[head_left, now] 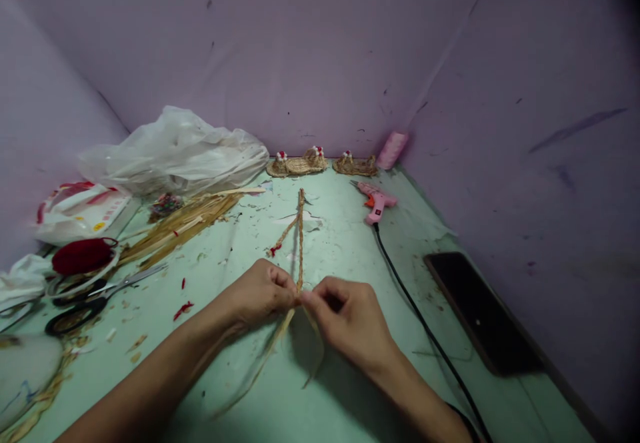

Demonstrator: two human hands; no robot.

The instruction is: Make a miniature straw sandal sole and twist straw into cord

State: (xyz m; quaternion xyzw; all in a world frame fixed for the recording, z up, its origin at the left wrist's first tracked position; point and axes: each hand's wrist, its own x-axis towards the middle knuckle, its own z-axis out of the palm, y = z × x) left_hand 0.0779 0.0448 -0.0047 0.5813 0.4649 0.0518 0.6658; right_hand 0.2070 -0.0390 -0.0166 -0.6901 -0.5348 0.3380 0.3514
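A thin tan braid (301, 243) of dried plant fibre runs away from me along the pale green table. Its far end rests near a torn patch of the surface, and a shorter braided piece with a red tip (281, 240) branches off to the left. My left hand (267, 291) pinches the near end of the braid. Just to its right, my right hand (345, 313) also closes thumb and fingers on the fibre there, the two hands almost touching. Loose strands (260, 363) hang down below both hands. The exact grip point is partly hidden by the fingertips.
Right: a pink glue gun (377, 202) with a black cord, and a phone (483, 313). Back: small woven slippers (300, 165) and a pink roll (393, 150). Left: scissors (100, 300), red yarn (84, 256), dried fibre strips (185, 226), a plastic bag (185, 153).
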